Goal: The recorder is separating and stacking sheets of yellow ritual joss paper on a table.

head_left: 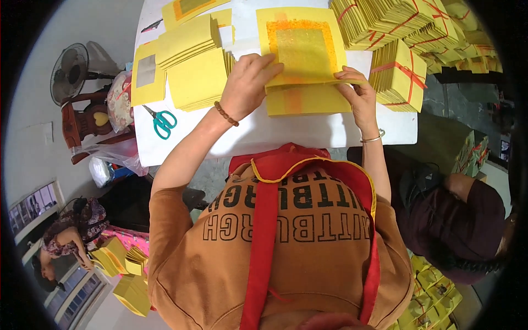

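A yellow paper sheet point(302, 47) with a rough orange border around a dull gold square lies on the white table in front of me. Its near edge is lifted in a ridge, and more yellow paper with an orange stripe shows on my side of it. My left hand point(254, 80), with a beaded bracelet, has its fingers curled at the ridge's left end. At the right end, my right hand point(356, 92), wearing a metal bangle, pinches the raised edge between thumb and fingers. Whether the ridge is a fold or a separate sheet, I cannot tell.
Stacks of yellow paper point(192, 77) and teal-handled scissors point(163, 123) lie on the left of the white table point(220, 146). Bundles tied with red string point(397, 77) are piled at the right. A fan point(70, 74) stands left; people sit on both sides.
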The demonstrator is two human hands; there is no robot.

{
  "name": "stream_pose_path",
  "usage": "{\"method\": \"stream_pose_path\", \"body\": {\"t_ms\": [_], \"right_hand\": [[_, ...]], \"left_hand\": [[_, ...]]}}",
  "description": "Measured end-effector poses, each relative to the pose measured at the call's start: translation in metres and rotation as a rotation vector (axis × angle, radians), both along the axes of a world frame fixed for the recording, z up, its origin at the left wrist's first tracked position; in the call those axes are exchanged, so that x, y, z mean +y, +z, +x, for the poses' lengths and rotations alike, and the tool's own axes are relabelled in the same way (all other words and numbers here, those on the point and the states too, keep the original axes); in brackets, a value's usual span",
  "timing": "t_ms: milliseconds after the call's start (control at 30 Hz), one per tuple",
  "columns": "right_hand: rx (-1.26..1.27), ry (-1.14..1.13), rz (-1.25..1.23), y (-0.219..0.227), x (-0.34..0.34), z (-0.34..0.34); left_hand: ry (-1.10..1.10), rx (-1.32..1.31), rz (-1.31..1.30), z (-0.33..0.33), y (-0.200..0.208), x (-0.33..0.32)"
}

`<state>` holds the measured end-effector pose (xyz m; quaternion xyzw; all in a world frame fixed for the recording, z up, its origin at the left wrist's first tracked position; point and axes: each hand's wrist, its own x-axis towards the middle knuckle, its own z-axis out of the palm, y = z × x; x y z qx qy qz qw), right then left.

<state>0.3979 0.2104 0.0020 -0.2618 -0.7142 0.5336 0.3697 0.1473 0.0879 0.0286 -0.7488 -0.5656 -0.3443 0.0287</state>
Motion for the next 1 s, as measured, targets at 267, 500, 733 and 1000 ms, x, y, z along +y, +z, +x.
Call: {"method": "stream_pose_path", "body": {"t_ms": [267, 500, 733, 1000], "right_hand": [[-0.346, -0.066, 0.765, 0.048, 0.004, -0.002], [-0.343, 0.216, 0.671, 0.055, -0.01, 0.011], [-0.309, 0.086, -0.3, 0.061, -0.011, -0.004], [-0.141, -0.134, -0.307, 0.051, -0.007, -0.019]], "left_hand": [[0.038, 0.321, 0.129, -0.005, 0.03, -0.006], [-0.112, 0.012, -0.028, 0.012, 0.022, -0.036], [0.19, -0.44, -0.625, 0.004, 0.029, 0.002], [0.122, -0.922, -0.638, 0.008, 0.03, 0.017]]}}
